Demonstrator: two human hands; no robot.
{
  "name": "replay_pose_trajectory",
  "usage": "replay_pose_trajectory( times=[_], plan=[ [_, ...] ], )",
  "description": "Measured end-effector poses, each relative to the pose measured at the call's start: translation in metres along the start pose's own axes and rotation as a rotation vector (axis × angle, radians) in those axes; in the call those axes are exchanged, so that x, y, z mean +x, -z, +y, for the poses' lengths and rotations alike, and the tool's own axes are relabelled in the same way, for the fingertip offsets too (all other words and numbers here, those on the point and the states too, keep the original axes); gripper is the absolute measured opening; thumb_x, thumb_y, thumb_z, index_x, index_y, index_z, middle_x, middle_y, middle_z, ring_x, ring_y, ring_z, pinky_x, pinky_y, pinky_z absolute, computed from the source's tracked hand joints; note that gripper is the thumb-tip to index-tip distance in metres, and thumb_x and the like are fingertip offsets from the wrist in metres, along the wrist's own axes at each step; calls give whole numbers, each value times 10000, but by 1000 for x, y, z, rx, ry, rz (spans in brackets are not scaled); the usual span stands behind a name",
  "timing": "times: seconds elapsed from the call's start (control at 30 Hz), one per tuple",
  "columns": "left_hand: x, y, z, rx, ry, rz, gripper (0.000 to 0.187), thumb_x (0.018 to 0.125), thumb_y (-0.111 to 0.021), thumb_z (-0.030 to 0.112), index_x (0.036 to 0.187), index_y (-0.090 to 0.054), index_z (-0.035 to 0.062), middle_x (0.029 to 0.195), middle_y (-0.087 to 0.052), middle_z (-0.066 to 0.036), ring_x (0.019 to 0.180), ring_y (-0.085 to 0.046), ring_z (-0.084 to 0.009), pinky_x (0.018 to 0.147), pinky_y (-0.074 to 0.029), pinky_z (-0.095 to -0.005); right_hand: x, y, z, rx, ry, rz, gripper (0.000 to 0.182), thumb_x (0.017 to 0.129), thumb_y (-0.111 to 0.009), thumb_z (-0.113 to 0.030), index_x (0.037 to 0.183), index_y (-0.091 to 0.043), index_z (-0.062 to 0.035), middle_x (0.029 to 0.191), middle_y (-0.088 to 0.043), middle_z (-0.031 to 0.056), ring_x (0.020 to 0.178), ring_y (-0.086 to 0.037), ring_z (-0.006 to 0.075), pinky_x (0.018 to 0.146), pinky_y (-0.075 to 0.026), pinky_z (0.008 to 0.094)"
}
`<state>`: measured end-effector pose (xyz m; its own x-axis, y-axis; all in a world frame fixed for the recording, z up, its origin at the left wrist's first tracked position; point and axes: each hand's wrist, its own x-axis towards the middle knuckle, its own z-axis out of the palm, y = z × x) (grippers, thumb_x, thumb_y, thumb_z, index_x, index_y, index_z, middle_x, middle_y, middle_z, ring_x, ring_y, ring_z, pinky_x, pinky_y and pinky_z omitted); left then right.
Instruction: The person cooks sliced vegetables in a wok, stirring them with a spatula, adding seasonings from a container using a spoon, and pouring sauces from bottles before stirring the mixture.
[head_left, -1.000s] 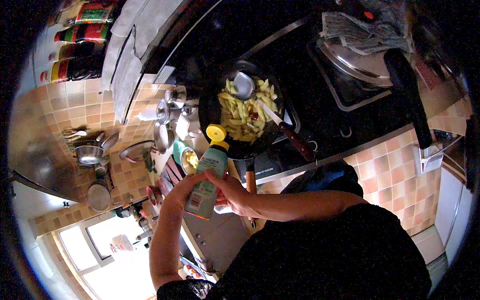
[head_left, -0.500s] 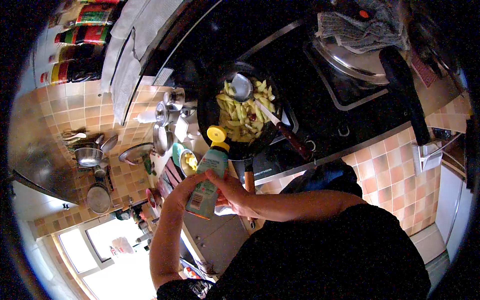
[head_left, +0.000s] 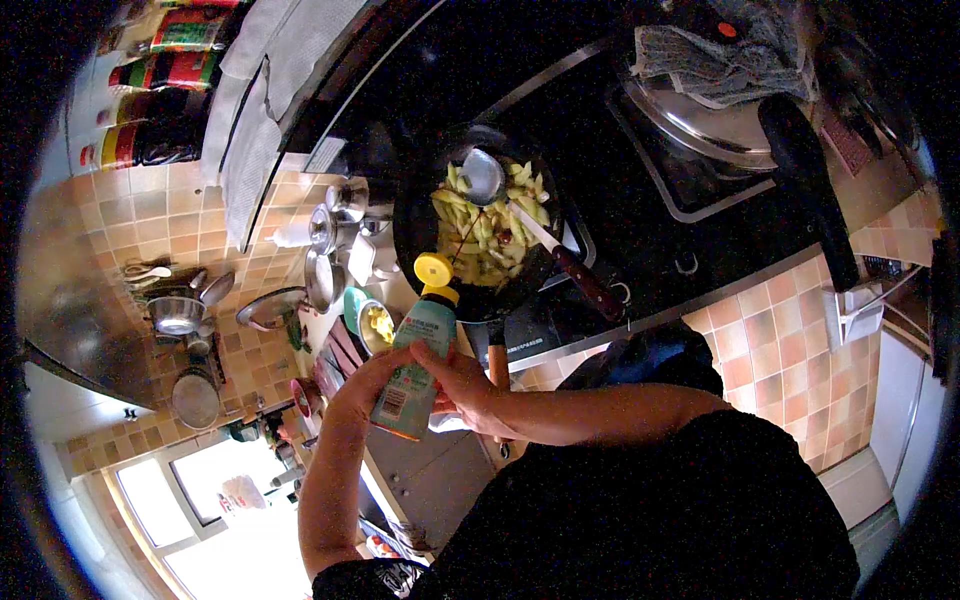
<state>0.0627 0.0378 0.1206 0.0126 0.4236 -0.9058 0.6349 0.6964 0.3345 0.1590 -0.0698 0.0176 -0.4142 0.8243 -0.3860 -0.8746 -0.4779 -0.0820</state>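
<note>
Both my hands are wrapped around a green squeeze bottle (head_left: 420,335) with an open yellow flip cap (head_left: 433,270). My left hand (head_left: 378,378) grips its left side, and my right hand (head_left: 465,388) closes on the other side. The bottle is tilted with its mouth over the edge of a dark wok (head_left: 408,245). A thin dark stream runs from the mouth onto pale green-yellow cut pieces (head_left: 490,235) in the wok. A spatula (head_left: 484,177) with a metal head rests among the pieces. Its wooden handle (head_left: 590,282) leans over the wok's right rim.
A bowl (head_left: 372,325) with yellow food stands left of the wok, near metal pots (head_left: 325,228). To the right a lidded pan (head_left: 700,120) with a cloth (head_left: 720,55) on it occupies the other burner. The wok's wooden handle (head_left: 498,362) points towards me.
A thin dark stream now falls from the bottle into the wok, and the food there looks wetter and darker. Hands and bottle have barely moved.
</note>
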Motion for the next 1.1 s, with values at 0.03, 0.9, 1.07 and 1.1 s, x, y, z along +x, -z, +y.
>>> replay_pose_trajectory(
  times=[0.03,0.9,1.07,1.1],
  plan=[
    [0,0,0,-4,3,-19,400,918,-665,351,1126,-648,9,982,-718,-105,773,-707,-200,696,-578,-314,0,0,-1,-14,-2,-2,653,860,-623,-678,1227,-536,-145,1043,-675,56,919,-692,204,811,-566,382],
    [19,9,-48,-124,-101,-101,474,935,-643,424,1196,-625,29,1047,-717,-109,839,-709,-219,762,-579,-339,8,11,20,-176,76,117,754,865,-667,-605,1409,-408,-150,1165,-653,75,938,-698,241,661,-593,398],
    [23,12,-48,-106,-70,-132,499,928,-645,444,1219,-606,40,1047,-717,-115,836,-711,-233,764,-580,-348,6,11,19,-172,72,116,740,875,-657,-601,1406,-418,-146,1178,-651,86,941,-703,258,674,-599,417],
    [22,11,-47,-104,-71,-122,509,927,-646,446,1228,-600,38,1057,-715,-117,845,-710,-237,772,-579,-354,6,11,19,-159,88,119,743,873,-660,-601,1404,-420,-140,1177,-653,88,934,-703,254,667,-597,416]
  ],
)
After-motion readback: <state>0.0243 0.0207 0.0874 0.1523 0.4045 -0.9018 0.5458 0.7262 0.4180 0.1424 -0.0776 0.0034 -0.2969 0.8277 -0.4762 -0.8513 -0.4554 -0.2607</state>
